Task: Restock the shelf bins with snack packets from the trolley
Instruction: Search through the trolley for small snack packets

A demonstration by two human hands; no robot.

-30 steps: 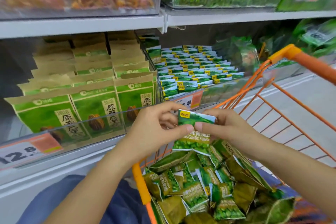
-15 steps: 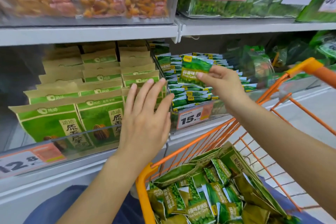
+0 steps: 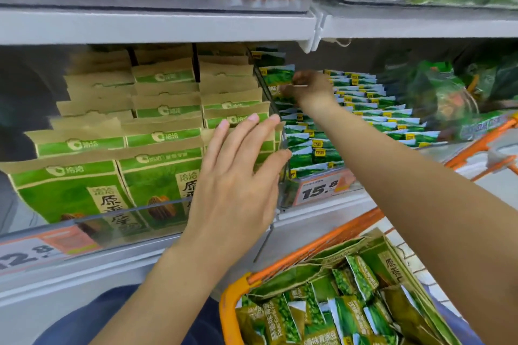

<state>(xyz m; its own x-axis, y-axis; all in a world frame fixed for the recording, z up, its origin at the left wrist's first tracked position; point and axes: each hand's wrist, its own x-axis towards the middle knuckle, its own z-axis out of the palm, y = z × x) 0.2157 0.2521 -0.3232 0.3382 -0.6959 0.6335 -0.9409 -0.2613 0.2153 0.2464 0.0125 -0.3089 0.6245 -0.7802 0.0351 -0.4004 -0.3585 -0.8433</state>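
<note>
At bin back, right hand (image 3: 309,87) grip pinches packet (image 3: 276,78).

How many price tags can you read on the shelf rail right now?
2. The 15.8 tag sits below the bin of small green packets; the 12.8 tag is at far left, partly cut off. Others may be hidden.

Glossy foil snack packets (image 3: 308,148); matt kraft-paper bags (image 3: 165,109); clear plastic bin (image 3: 283,190).
</note>
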